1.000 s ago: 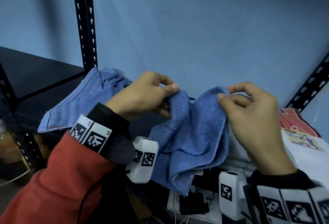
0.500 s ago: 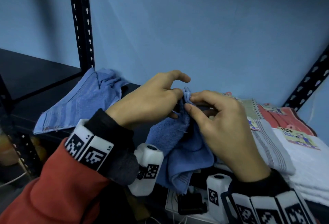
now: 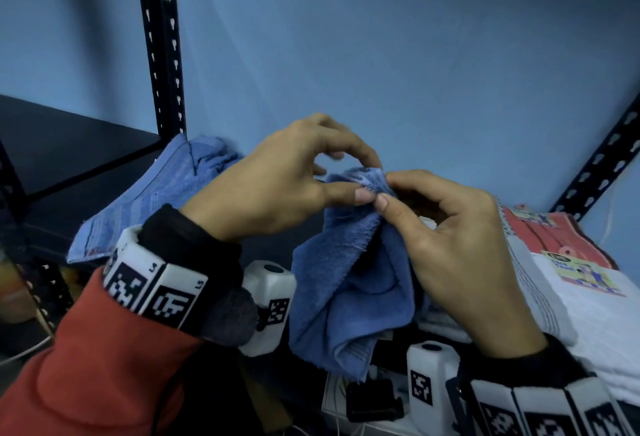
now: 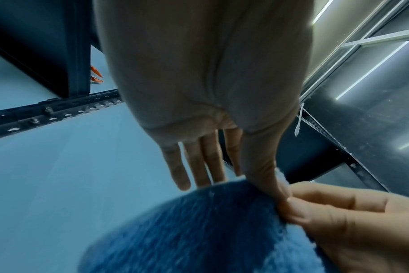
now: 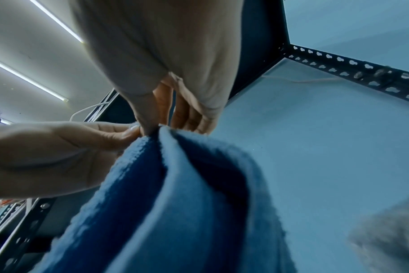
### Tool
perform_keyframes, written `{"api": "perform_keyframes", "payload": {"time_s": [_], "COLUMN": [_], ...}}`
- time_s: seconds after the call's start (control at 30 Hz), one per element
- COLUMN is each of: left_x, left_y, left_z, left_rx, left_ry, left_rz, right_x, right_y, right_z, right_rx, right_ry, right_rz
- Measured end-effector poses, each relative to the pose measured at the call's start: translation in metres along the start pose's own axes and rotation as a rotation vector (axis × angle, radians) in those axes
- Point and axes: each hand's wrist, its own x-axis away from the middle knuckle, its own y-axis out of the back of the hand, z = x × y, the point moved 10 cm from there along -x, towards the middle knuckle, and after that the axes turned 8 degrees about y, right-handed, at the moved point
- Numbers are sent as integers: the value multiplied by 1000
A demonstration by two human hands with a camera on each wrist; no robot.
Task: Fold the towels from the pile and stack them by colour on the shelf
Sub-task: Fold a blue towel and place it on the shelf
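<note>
Behind, blue wall (image 3: 415,54), black shelf (image 3: 62,144).

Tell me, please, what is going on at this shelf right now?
A person is folding a dark blue towel in mid-air in front of the shelf. The left hand and right hand meet at its top edge, each pinching it there, and the rest hangs doubled below. A lighter blue towel lies on the shelf at the left; white towels and a red one are stacked at the right.
</note>
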Motion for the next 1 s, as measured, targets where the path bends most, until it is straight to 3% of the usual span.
{"api": "perform_keyframes", "payload": {"time_s": [0.13, 0.23, 0.33, 0.53, 1.0], "left_x": [4, 5, 6, 6, 7], "left_y": [5, 10, 14, 14, 20], "left_z": [-15, -17, -17, -17, -21], "left_rx": [82, 188, 258, 316, 267], "left_ry": [-95, -104, -97, -76, -135], "left_rz": [-38, -77, -121, -131, -233], "right_x": [0, 1, 2, 1, 2], "right_y": [4, 10, 7, 11, -4], "right_z": [15, 35, 46, 42, 38], "right_rx": [24, 190, 269, 178, 244], "right_ry": [52, 165, 230, 117, 61], "right_rz": [-55, -143, -125, -134, -48]}}
